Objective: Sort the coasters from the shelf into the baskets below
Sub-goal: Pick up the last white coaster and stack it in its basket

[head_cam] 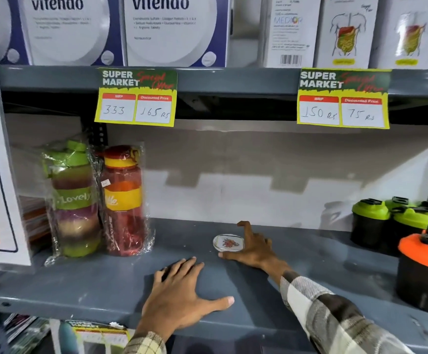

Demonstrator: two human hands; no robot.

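A: Where is the coaster?
B: Mid-depth on the grey shelf, lying flat. The right hand cups its right edge, fingers curled around the rim, not clearly closed on it.
A: And the left hand?
B: Flat near the front lip, fingers spread, holding nothing.
A: Room around it?
B: Bare shelf on every side; wrapped bottles well left, shakers well right.
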